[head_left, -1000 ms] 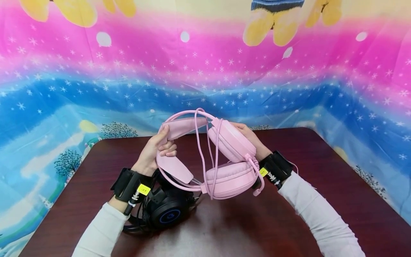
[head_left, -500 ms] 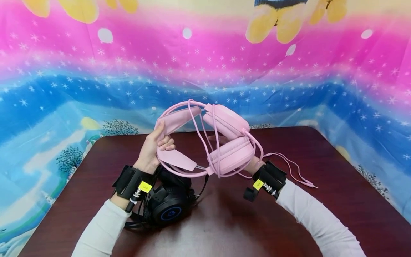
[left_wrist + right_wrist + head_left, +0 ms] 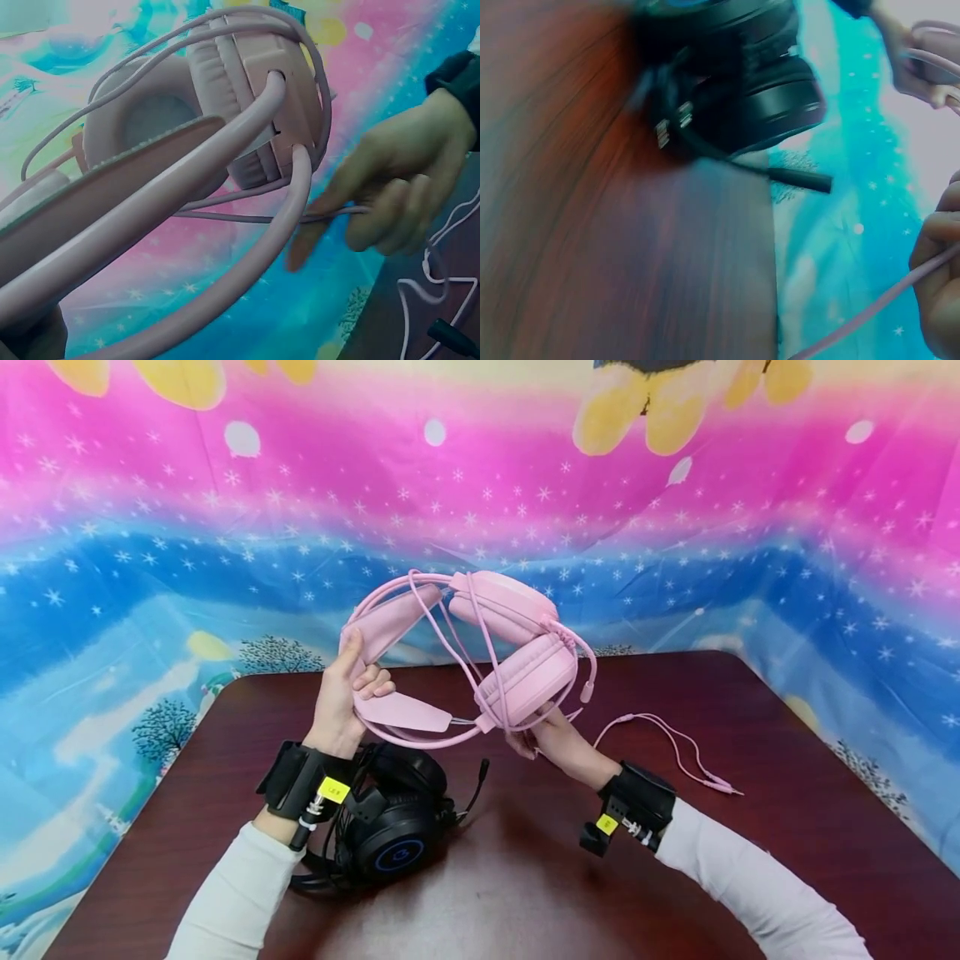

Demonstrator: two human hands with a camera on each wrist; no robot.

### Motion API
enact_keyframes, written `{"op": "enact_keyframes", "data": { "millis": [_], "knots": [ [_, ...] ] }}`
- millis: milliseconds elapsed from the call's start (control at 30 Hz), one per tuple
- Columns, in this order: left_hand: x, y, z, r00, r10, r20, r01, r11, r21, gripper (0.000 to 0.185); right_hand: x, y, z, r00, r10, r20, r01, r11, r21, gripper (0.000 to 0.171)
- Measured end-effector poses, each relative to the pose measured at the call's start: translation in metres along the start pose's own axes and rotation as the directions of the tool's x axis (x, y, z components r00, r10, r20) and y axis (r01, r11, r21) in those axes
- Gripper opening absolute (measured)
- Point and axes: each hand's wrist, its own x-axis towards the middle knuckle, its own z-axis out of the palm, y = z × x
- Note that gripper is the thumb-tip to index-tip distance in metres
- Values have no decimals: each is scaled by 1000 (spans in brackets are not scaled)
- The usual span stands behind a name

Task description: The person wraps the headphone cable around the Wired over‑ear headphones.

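I see my left hand (image 3: 341,693) gripping the padded band of the pink plastic headset (image 3: 480,652), held above the dark wooden table (image 3: 750,735), while my right hand (image 3: 551,739) pinches its thin pink cable (image 3: 247,217) under the earcups.

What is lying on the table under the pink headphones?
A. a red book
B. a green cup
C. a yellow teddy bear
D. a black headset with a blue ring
D: a black headset with a blue ring on its ear cup lies on the table, below the pink headphones that the left hand holds up by the band.
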Motion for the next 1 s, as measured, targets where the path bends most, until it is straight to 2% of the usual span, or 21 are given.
{"op": "enact_keyframes", "data": {
  "millis": [133, 233, 367, 467, 533, 600, 667, 733, 800, 833, 867, 900, 1000],
  "knots": [
    [0, 2, 1, 999, 28, -32, -28, 999, -19, 34, -12, -1, 0, 999, 23, -33, -30, 975, -221, 40],
    [1, 5, 2, 997, 52, -64, -54, 998, -34, 37, -19, 0, -1, 998, 56, -35, -65, 946, -317, 39],
    [2, 10, 4, 988, 80, -130, -88, 995, -56, 35, -29, 6, -7, 996, 74, -45, -85, 930, -357, 34],
    [0, 12, 5, 980, 91, -177, -102, 993, -57, 33, -37, 13, -14, 996, 23, -87, -56, 913, -405, 30],
    [-1, 13, 6, 975, 92, -202, -103, 994, -45, 34, -41, 20, -20, 994, -25, -109, -28, 889, -458, 27],
    [-1, 13, 8, 970, 101, -221, -108, 994, -20, 34, -45, 29, -27, 991, -80, -108, 11, 850, -526, 26],
    [-1, 13, 10, 966, 108, -234, -113, 994, -5, 35, -48, 53, -37, 984, -150, -92, 72, 823, -564, 27],
    [-1, 14, 11, 961, 126, -244, -129, 992, 6, 33, -51, 60, -41, 984, -162, -73, 87, 797, -598, 26],
    [-2, 15, 11, 958, 145, -248, -149, 989, 3, 31, -54, 57, -42, 990, -122, -68, 57, 798, -600, 24],
    [-2, 16, 11, 957, 152, -249, -157, 988, -1, 30, -56, 55, -43, 994, -88, -64, 33, 809, -586, 23],
    [-2, 17, 11, 956, 158, -248, -164, 986, -4, 30, -59, 45, -42, 997, -51, -61, 6, 812, -584, 21],
    [-3, 18, 11, 953, 168, -251, -173, 985, 4, 30, -61, 53, -48, 998, -41, -42, 9, 808, -589, 22],
    [-5, 20, 12, 948, 179, -262, -183, 983, 8, 33, -67, 68, -59, 996, -84, -40, 43, 794, -607, 27]
  ]
}}
